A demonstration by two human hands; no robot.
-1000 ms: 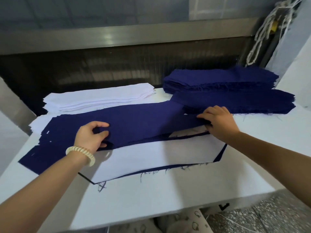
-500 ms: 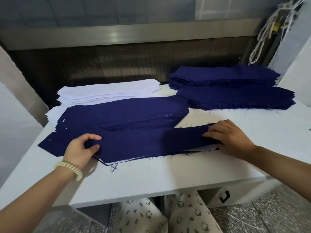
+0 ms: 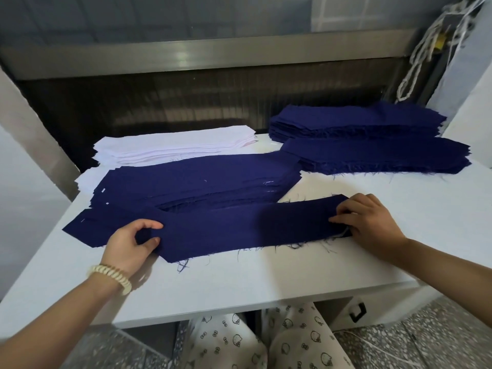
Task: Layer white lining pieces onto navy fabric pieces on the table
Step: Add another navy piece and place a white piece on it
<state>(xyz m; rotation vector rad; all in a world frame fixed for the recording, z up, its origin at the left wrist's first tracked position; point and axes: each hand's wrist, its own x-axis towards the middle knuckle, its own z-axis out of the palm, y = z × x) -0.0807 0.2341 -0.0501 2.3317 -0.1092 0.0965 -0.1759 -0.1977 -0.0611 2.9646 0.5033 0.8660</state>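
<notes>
A long navy fabric piece [image 3: 239, 227] lies flat near the front of the white table [image 3: 239, 283]. My left hand [image 3: 130, 242] pinches its left part between thumb and fingers. At the piece's right end my right hand [image 3: 368, 222] presses down, fingers curled over the edge, where a sliver of white lining shows underneath. Behind this piece sits a spread stack of navy pieces [image 3: 197, 179]. A stack of white lining pieces [image 3: 173, 147] lies at the back left.
Two more navy stacks [image 3: 372, 139] sit at the back right. A dark machine opening with a metal bar [image 3: 213, 57] runs behind the table. White cords [image 3: 426, 49] hang at the top right. My patterned trousers [image 3: 266, 339] show below the table's front edge.
The navy piece was drawn toward the front edge and laid over the white lining, which is now covered. Both hands moved nearer with it.
</notes>
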